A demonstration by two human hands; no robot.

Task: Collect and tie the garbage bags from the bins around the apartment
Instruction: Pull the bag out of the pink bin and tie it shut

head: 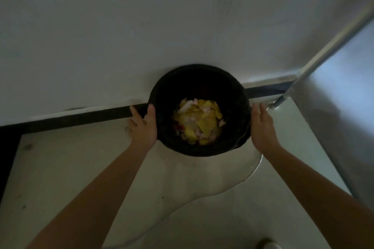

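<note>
A round bin lined with a black garbage bag stands on the floor against the white wall. Yellow and pale food scraps lie inside it. My left hand holds the bag's rim on the left side, thumb hooked over the edge. At the bin's right side my right hand lies flat with fingers extended, touching or nearly touching the bag's folded edge; I cannot tell whether it grips.
A dark baseboard runs along the wall behind the bin. A metallic panel with a rail rises at the right. A puddle of liquid spreads over the pale floor just in front of the bin.
</note>
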